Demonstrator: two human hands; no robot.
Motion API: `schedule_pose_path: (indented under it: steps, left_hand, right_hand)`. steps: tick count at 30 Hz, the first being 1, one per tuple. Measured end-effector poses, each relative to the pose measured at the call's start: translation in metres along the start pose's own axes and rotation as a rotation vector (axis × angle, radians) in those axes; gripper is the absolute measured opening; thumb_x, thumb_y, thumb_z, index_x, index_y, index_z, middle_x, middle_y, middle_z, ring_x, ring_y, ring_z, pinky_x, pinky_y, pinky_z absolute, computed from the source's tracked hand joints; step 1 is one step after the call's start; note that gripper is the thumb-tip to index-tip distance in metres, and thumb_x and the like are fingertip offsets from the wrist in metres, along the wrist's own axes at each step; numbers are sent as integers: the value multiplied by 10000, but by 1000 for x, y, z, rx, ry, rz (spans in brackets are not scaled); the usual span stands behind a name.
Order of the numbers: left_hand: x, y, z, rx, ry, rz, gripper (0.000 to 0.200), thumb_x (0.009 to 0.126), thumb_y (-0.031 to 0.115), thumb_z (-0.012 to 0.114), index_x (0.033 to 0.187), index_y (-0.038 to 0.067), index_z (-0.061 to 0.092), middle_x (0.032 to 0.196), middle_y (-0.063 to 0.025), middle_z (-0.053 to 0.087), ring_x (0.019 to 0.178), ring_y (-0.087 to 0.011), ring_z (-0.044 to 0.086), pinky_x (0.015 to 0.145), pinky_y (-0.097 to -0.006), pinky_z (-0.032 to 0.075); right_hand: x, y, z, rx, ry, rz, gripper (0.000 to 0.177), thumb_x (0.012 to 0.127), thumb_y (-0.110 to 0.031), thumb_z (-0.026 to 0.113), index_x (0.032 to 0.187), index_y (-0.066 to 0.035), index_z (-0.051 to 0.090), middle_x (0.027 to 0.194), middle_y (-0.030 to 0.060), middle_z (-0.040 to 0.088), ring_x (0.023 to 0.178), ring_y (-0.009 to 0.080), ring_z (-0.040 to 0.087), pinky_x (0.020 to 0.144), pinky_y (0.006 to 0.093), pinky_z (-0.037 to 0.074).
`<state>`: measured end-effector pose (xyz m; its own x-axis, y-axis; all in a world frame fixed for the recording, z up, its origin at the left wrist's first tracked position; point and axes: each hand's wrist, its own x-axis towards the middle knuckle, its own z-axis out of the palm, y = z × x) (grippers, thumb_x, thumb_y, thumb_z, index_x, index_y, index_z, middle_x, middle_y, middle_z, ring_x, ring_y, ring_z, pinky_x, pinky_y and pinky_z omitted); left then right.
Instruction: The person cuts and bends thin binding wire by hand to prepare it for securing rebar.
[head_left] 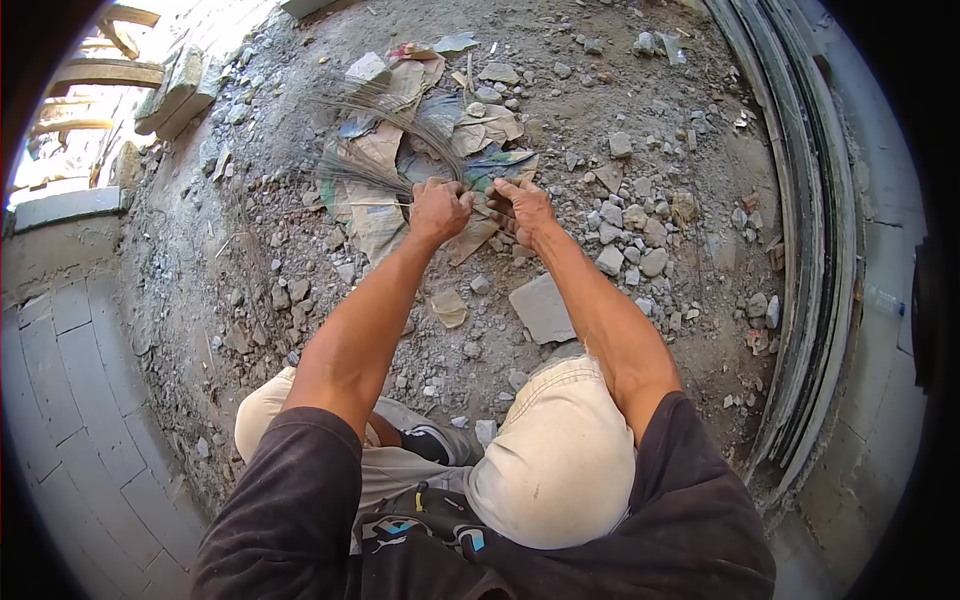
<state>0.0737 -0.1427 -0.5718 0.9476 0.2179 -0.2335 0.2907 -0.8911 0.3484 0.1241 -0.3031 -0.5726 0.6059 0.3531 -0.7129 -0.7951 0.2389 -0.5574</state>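
Observation:
My left hand (440, 212) is closed around a bundle of thin grey wires (365, 170). The loose strands fan out to the left and bend up in an arc above the hand. Just to the right of it, my right hand (522, 210) has its fingers loosely curled and apart, and I make out nothing between them. Beneath the wires lies a torn, crumpled paper sack (375, 225) with green and blue print, spread over the rubble.
Broken stones (635, 235) lie scattered to the right, with a flat grey slab (542, 308) by my knee. Long stacked boards (800, 200) line the right wall. A block wall (75, 370) stands at left, and wooden pieces (105, 75) at upper left.

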Motion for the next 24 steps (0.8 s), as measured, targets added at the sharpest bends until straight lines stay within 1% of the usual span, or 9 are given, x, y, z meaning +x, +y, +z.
schedule_pose_path:
  steps: [2, 5, 8, 11, 14, 17, 20, 23, 24]
  left_hand:
    - [1, 1, -5, -2, -67, -26, 308, 845, 363, 565, 995, 129, 696, 1145, -155, 574, 1103, -366, 481, 938, -444, 406]
    - [0, 3, -14, -44, -73, 46, 311, 827, 358, 583, 962, 104, 702, 1116, -155, 593, 1092, -358, 496, 938, -423, 401]
    - [-5, 10, -21, -104, 15, 2, 318, 811, 356, 599, 950, 90, 704, 1065, -160, 623, 1114, -316, 497, 942, -408, 393]
    - [-9, 34, -36, -66, 313, -28, 297, 802, 338, 620, 944, 90, 703, 966, -171, 656, 1005, -328, 568, 885, -409, 435]
    - [9, 43, -32, -490, 101, -134, 338, 819, 344, 638, 902, 20, 685, 784, -140, 655, 700, -270, 614, 678, -367, 491]
    - [15, 56, -30, -835, -21, -338, 354, 848, 343, 621, 894, -4, 673, 721, -89, 638, 591, -205, 574, 590, -326, 482]
    - [20, 54, -23, -1041, -108, -493, 351, 867, 321, 605, 939, -16, 672, 770, -79, 653, 645, -165, 583, 598, -320, 482]
    - [17, 50, -21, -1114, -130, -485, 358, 874, 305, 597, 977, -32, 661, 811, -105, 664, 712, -172, 611, 654, -327, 492]
    - [18, 47, -19, -947, -107, -381, 360, 872, 309, 596, 976, -29, 661, 812, -114, 664, 717, -193, 617, 666, -333, 491]
  right_hand:
    - [-2, -2, -1, 33, 1, 7, 142, 865, -173, 641, 942, -96, 550, 821, 38, 662, 672, 140, 623, 549, 274, 526]
    - [-2, -3, -1, 56, -14, 17, 148, 855, -160, 645, 941, -90, 548, 799, 44, 652, 659, 149, 627, 552, 284, 548]
    - [-1, -2, -2, 60, -37, 26, 153, 845, -156, 649, 938, -89, 547, 791, 41, 638, 661, 152, 627, 558, 292, 553]
    - [-1, -1, -2, 44, -56, 10, 163, 838, -153, 649, 943, -88, 543, 790, 37, 626, 669, 160, 632, 565, 296, 560]
    - [-3, -1, -2, 52, -106, 3, 167, 846, -164, 640, 960, -92, 540, 830, 41, 636, 684, 163, 637, 577, 289, 552]
    - [-9, -2, 1, 16, -146, 4, 171, 863, -181, 620, 985, -96, 536, 858, 42, 646, 696, 167, 642, 599, 288, 540]
    - [-10, -3, 2, -20, -161, 8, 175, 879, -196, 601, 1008, -100, 533, 894, 48, 653, 734, 166, 642, 618, 289, 528]
    - [-14, -2, 0, -29, -160, 25, 186, 888, -196, 588, 1043, -107, 538, 879, 43, 645, 767, 159, 632, 611, 294, 527]
    - [-12, -1, -1, -31, -133, 22, 191, 891, -196, 583, 1057, -111, 539, 871, 38, 640, 773, 155, 627, 616, 299, 527]
